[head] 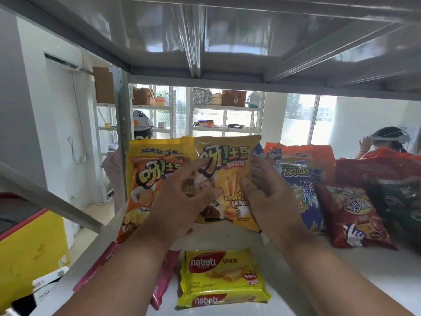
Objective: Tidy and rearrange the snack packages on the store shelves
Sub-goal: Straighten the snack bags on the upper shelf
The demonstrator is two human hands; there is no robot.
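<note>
Both grips pinch the yellow potato-stick bag (227, 183) upright on the shelf (341, 270): left hand (180, 201) on its left edge, right hand (268, 192) on its right. It overlaps the orange multipack (150, 179). Risk: once released, the puffy bag may topple forward onto the nabati wafer pack (222, 278).

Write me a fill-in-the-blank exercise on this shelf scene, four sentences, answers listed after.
1. Both hands, the left hand and the right hand, hold a ____ chip bag.
2. The flat nabati wafer pack lies ____ the held bag, nearer the camera.
3. The blue bag stands on the held bag's ____ side.
4. The large orange-and-yellow bag stands on its ____ side.

Answers: yellow; below; right; left
</note>
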